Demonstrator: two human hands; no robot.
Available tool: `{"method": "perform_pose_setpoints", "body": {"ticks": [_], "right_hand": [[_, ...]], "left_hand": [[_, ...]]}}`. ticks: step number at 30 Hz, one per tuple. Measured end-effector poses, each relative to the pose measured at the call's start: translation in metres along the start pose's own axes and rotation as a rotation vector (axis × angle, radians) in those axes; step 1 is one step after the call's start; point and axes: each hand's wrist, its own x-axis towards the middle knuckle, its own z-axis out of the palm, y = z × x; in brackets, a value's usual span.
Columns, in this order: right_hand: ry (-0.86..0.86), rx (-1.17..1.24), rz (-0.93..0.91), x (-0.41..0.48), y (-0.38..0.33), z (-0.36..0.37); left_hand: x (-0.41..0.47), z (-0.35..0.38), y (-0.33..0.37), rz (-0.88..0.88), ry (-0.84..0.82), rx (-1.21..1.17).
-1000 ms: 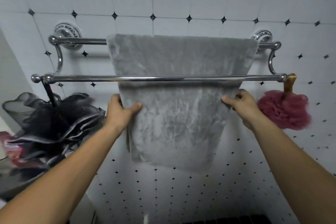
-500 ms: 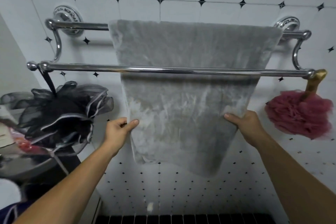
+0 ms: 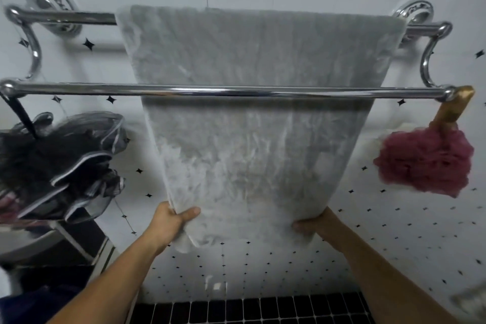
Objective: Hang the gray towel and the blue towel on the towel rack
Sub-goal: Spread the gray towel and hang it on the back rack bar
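Note:
The gray towel is draped over the rear bar of the chrome towel rack and hangs down behind the front bar. My left hand pinches the towel's lower left corner, thumb in front. My right hand grips the lower right corner, its fingers partly hidden behind the cloth. A dark blue cloth shows at the bottom left corner; whether it is the blue towel I cannot tell.
A black mesh bath sponge hangs from the front bar's left end, a dark red one from its right end on a gold handle. White tiled wall behind, black tiles along the bottom.
Both hands have slid down the towel's side edges from near the front bar to its bottom corners. The camera has moved closer to the rack.

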Motion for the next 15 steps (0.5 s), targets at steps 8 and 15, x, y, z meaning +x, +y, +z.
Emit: {"method": "perform_pose_setpoints", "body": {"ticks": [8, 15], "right_hand": [[0.161, 0.057, 0.064, 0.009, 0.034, 0.005], [0.304, -0.166, 0.152, 0.004, 0.065, 0.024]], "left_hand": [[0.003, -0.009, -0.010, -0.006, 0.083, 0.007], [-0.015, -0.024, -0.033, 0.012, 0.180, 0.185]]}}
